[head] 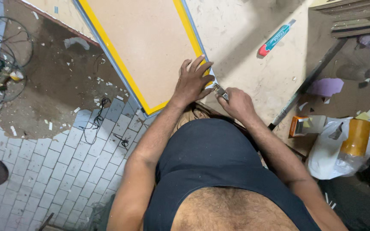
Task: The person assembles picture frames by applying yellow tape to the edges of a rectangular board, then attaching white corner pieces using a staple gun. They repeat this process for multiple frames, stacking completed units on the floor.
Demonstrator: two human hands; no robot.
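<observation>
Head view: the left hand (192,84) is lying fingers spread and flat on the near corner of a tan board (142,47) edged in yellow with a grey-blue frame, pressing it down. The right hand (237,102) is sitting just beside it at 3 o'clock, fingers curled narrow around a small metal tool (219,90) whose tip is touching the frame's corner; what kind of tool it is cannot be told. The board is resting on a pale, dusty worktable (245,51). At 1 o'clock from the hands, well apart, a teal-and-red utility knife (275,38) is lying on the table. At 3 o'clock a long grey bar (305,85) is running diagonally, with an orange box (297,126) and a roll of amber tape (356,137) on a white plastic bag (328,149) beyond it. At 9 o'clock, black wires (97,122) and paper scraps are littering the tiled floor (43,171).
</observation>
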